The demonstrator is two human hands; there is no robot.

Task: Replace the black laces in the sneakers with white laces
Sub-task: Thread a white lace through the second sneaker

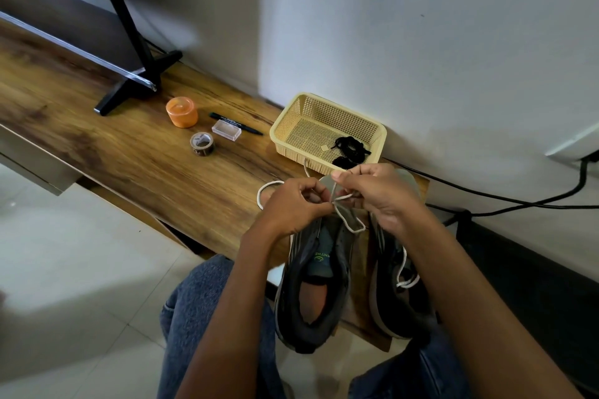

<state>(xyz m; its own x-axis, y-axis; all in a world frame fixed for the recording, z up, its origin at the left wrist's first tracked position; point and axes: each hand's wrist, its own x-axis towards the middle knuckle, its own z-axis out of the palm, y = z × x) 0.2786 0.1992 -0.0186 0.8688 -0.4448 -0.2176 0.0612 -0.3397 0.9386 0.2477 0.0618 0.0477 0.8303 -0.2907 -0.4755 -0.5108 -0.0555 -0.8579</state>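
Head view. Two dark sneakers stood side by side at the near end of the wooden bench (pixel 136 152), heels toward the person, toes toward 12 o'clock; probably set so to keep the eyelets facing up and within easy reach of both hands. Left sneaker (pixel 312 282) under work, with the white lace (pixel 348 223) running loosely over its tongue and one loop trailing off toward 9 o'clock onto the bench. Right sneaker (pixel 397 285), just beside at 3 o'clock, already showing a white lace across its throat.

Yellow basket (pixel 301 120) at 12 o'clock from the shoes, against the wall, with the black laces (pixel 350 147) bundled inside; likely dropped there to keep them out of the way.

Left hand (pixel 291 207) curled, fingers (pixel 308 194) pinching the white lace. Right hand (pixel 379 194) likewise closed in a pinch on the other strand, thumb and forefinger pressed together; both held close over the forefoot, seemingly to steer the lace through an eyelet or draw it even. Exact eyelet hidden behind the hands.

Further along toward 10 o'clock: orange jar (pixel 181 112), tape roll (pixel 202 143), clear box (pixel 227 130), black pen (pixel 235 123).
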